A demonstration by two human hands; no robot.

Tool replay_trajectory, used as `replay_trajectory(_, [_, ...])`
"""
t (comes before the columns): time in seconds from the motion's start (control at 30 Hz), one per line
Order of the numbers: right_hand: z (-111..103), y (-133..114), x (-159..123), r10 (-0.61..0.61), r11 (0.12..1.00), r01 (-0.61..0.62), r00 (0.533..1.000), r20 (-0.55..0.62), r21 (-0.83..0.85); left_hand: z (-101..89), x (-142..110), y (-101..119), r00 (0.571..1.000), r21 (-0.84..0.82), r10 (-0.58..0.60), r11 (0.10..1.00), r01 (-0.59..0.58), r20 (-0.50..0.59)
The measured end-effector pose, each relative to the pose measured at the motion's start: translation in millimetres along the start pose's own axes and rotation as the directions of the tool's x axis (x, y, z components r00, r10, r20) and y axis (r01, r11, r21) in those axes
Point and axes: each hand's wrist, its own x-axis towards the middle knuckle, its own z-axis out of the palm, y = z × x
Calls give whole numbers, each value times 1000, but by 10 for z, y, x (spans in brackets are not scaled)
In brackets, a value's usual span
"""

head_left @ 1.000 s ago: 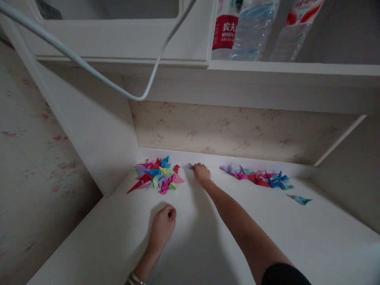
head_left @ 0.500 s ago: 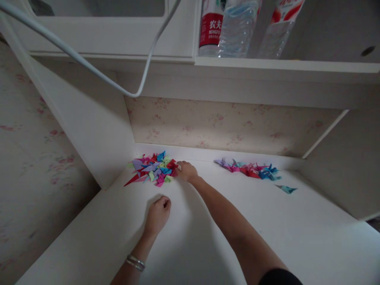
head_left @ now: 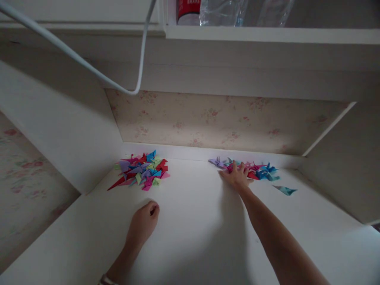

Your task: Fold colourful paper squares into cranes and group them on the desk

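Note:
Folded paper cranes in many colours lie in two groups at the back of the white desktop. In the left heap (head_left: 142, 170) are red, purple, blue, green and pink ones. The smaller right row (head_left: 264, 172) runs from a lilac crane (head_left: 217, 162) to blue ones. My right hand (head_left: 236, 177) is over the left part of that row, fingers spread and reaching onto the pink cranes, partly covering them. My left hand (head_left: 144, 221) rests on the desktop in front of the left heap, curled into a loose fist with nothing showing in it.
A single teal folded piece (head_left: 285, 190) lies apart at the right. Overhead hangs a white cable (head_left: 118, 85). A shelf (head_left: 267, 35) with plastic bottles (head_left: 221, 14) spans the top. White side panels (head_left: 59, 118) flank the desktop.
My right hand has moved from the left heap rightward to the right row, and its fingers have spread. My left hand stays a fist near the left heap. The view has tilted down.

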Motion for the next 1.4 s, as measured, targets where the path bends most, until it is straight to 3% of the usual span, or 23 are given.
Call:
replay_trajectory(0.2, [90,-298,232,-138,990,137,986,95,12,15,20,-7,1000,20,-28,999,27,12])
replay_trajectory(0.3, [116,-477,254,-161,987,162,983,85,-5,19,23,-9,999,30,-32,999,32,5])
replay_trajectory(0.53, [81,-774,95,-216,976,213,974,71,44,4,18,13,1000,16,-26,1000,26,13])
replay_trajectory(0.67, [10,-1111,-101,-321,943,309,942,96,125,-2,18,17,1000,-1,-14,1000,14,10])
replay_trajectory(0.83, [-97,-1921,-432,-555,803,509,828,77,309,-14,5,11,1000,-22,5,1000,-5,1])
replay_trajectory(0.93, [-171,-2419,-644,-699,655,629,715,19,418,-22,-5,0,1000,-9,23,1000,-23,-11])
replay_trajectory(1.03, [-189,-2662,-766,-802,477,684,596,-47,552,-27,-11,-10,999,1,31,1000,-31,-13])
replay_trajectory(1.1, [-155,-2599,-763,-823,412,691,562,-83,595,-31,-13,-11,999,1,33,999,-33,-9])
replay_trajectory(1.13, [-132,-2494,-736,-815,426,696,573,-89,578,-33,-15,-11,999,-1,35,999,-35,-7])
replay_trajectory(1.2, [-95,-2144,-644,-764,533,697,640,-80,480,-39,-17,-7,999,-3,42,999,-42,-3])
replay_trajectory(1.3, [-139,-1340,-448,-638,690,612,766,-75,385,-45,-15,1,999,-3,49,999,-49,14])
replay_trajectory(1.4, [-343,-341,-237,-474,825,485,873,-114,291,-45,-3,10,999,5,27,1000,-27,44])
